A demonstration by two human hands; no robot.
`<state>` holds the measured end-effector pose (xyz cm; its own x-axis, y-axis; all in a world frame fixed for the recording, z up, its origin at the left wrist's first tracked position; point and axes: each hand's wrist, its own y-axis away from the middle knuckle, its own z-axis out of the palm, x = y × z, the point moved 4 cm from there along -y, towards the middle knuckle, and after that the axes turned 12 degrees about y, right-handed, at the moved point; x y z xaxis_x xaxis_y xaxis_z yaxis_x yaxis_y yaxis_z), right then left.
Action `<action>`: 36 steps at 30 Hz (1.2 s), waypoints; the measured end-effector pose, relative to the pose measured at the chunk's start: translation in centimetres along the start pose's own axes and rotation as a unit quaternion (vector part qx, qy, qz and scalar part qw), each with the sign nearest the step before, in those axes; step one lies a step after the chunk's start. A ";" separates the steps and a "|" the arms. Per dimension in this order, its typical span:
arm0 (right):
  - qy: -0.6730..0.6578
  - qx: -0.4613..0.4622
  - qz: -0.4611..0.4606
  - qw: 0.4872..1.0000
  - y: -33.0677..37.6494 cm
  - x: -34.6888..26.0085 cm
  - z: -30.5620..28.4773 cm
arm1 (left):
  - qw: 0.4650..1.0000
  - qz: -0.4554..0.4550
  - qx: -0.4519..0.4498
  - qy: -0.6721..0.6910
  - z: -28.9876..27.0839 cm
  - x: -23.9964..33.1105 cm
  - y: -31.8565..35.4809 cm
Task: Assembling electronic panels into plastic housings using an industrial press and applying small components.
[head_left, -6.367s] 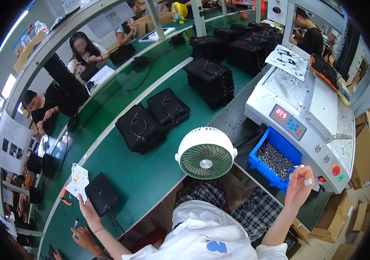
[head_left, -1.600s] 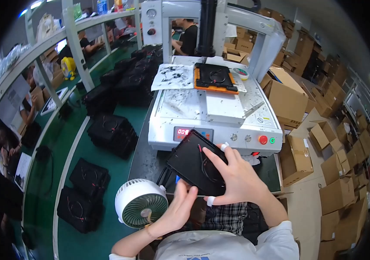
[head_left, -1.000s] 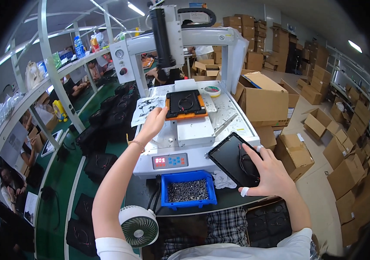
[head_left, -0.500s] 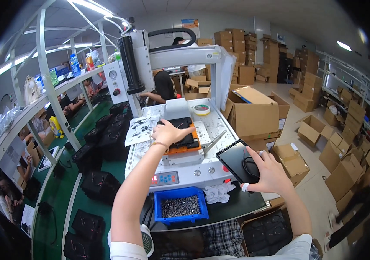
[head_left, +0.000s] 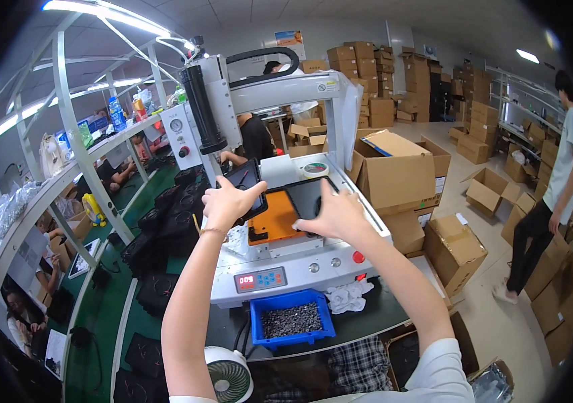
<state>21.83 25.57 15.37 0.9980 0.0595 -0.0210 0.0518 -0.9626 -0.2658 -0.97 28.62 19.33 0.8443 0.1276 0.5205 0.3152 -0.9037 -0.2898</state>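
My left hand (head_left: pixel 231 203) grips a flat black rectangular panel (head_left: pixel 246 176), tilted up at the left of an orange fixture (head_left: pixel 272 211). My right hand (head_left: pixel 341 213) holds a second black panel (head_left: pixel 305 195), with thumb and fingers at its edges, over the fixture's right part. Much of the orange surface shows between the two panels. The fixture sits on the bed of a white gantry machine (head_left: pixel 283 93) with a black cylinder (head_left: pixel 200 107). My right hand partly covers the second panel, so I cannot tell whether it touches the fixture.
A blue bin (head_left: pixel 254 316) of small dark metal parts stands before the machine, beside crumpled white tissue (head_left: pixel 349 297). Tape (head_left: pixel 315 170) lies on the bed. Stacked black cases (head_left: pixel 159 292) line the left. Cartons (head_left: pixel 394 173) and a walking person (head_left: pixel 565 168) are at right.
My left hand has lifted its black panel off the orange fixture, toward the left. My right hand has brought the other panel left, from the machine's right front to above the fixture.
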 end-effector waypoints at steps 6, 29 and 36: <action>-0.018 -0.024 0.009 1.000 -3.4 -8.1 1.3 | 1.000 0.002 0.011 -0.010 -3.8 -4.8 2.6; -0.253 0.306 -0.120 0.910 2.6 2.0 4.5 | 0.997 0.006 -0.062 0.046 -6.7 -10.3 9.8; -0.178 0.311 -0.098 0.928 11.4 10.8 9.6 | 0.993 0.045 -0.088 0.071 -5.9 -9.0 12.5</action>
<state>32.88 17.78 2.81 0.8910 0.4072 -0.2009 0.0897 -0.5916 -0.8013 -7.21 13.72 15.77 0.7921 -0.0054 0.6104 0.1496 -0.9677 -0.2028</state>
